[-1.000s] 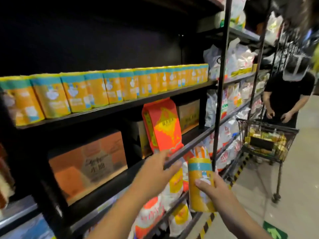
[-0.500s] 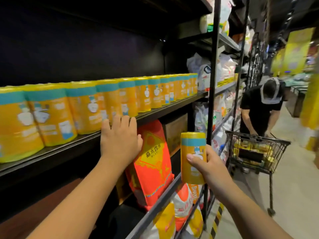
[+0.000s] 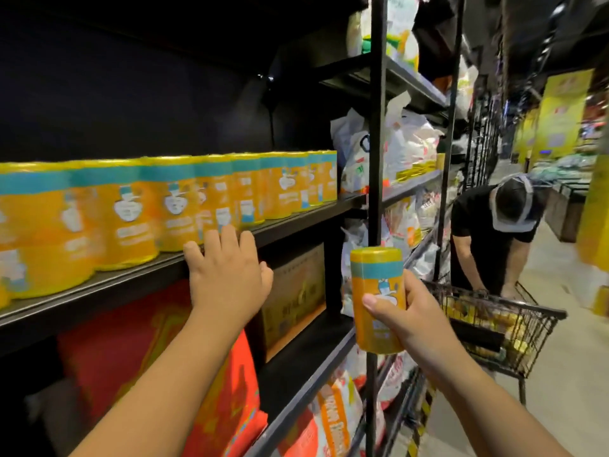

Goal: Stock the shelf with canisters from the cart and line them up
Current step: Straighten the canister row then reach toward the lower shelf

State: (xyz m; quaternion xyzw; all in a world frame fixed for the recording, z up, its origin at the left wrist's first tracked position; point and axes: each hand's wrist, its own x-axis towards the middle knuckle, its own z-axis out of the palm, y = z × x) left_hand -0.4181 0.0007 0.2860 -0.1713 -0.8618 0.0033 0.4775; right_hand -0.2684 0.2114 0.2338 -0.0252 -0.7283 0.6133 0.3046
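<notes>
A row of several yellow canisters with teal bands [image 3: 184,206] stands on the black shelf [image 3: 296,222] at chest height. My left hand [image 3: 227,275] lies flat with straight fingers on the shelf's front edge, fingertips touching the bases of the canisters. My right hand [image 3: 405,311] grips one upright yellow canister [image 3: 375,285] in the air, right of the shelf and in front of a black upright post [image 3: 375,159]. The wire cart [image 3: 494,328] with more yellow canisters stands in the aisle to the right.
A person in a black shirt and cap [image 3: 494,239] bends over the cart. Orange-red bags [image 3: 230,400] and a brown carton [image 3: 296,291] fill the shelf below. White bags [image 3: 405,140] crowd the adjoining bay. The aisle floor [image 3: 566,374] runs along the right.
My left hand rose from the lower shelf to the canister shelf's edge and slid right along it. My right hand lifted the canister from waist height up toward shelf level.
</notes>
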